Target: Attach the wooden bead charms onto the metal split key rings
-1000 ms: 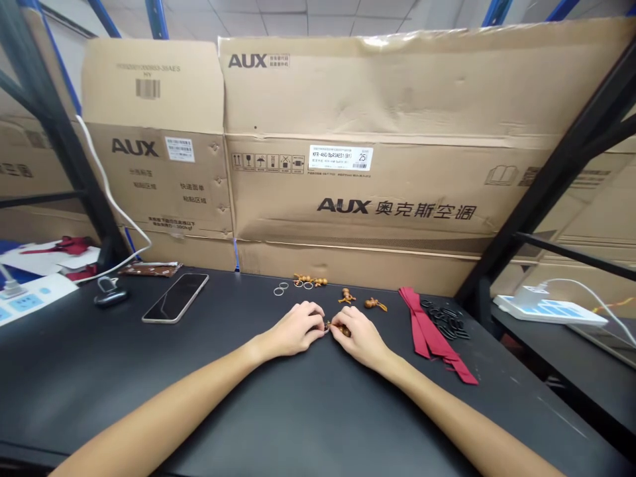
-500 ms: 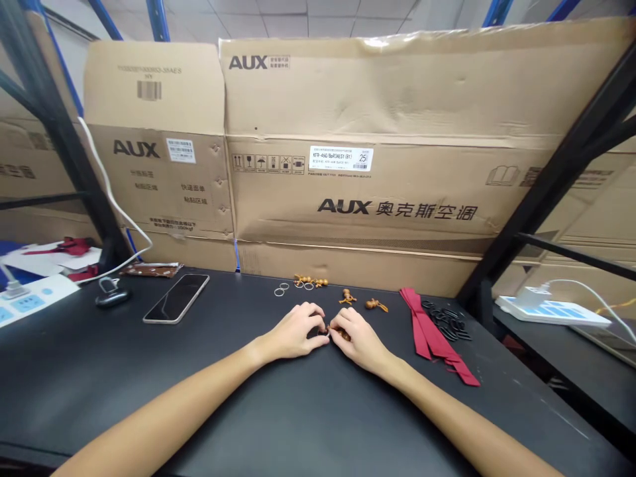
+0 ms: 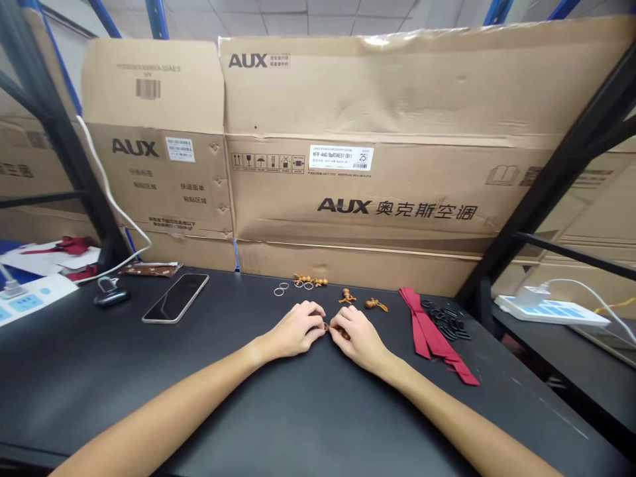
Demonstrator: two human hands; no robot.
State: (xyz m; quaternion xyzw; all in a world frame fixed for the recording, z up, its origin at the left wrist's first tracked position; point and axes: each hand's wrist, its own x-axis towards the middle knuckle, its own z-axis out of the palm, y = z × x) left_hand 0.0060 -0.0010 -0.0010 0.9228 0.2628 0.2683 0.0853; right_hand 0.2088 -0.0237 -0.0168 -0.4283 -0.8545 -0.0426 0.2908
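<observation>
Over the middle of the black tabletop, my left hand [image 3: 298,330] is closed in a pinch on a small metal split ring [image 3: 326,326]. Facing it, my right hand [image 3: 362,339] has its fingers curled round a brown wooden gourd charm [image 3: 344,334], mostly hidden beneath them. Both sets of fingertips nearly meet at the ring. Just beyond lie a gourd charm with an orange cord [image 3: 346,296] and another brown charm [image 3: 371,304]. Farther back, loose rings [image 3: 279,291] rest beside a cluster of orange-brown charms [image 3: 318,282].
Red ribbon strips [image 3: 432,334] and a pile of black clips [image 3: 450,321] lie to the right. On the left are a phone [image 3: 176,299], a black earphone case [image 3: 112,296] and a power strip [image 3: 37,298]. Cardboard boxes [image 3: 397,258] wall off the back.
My left thumb has drawn up toward its fingers, and the ring shows at a different angle between my hands. My right hand has barely moved.
</observation>
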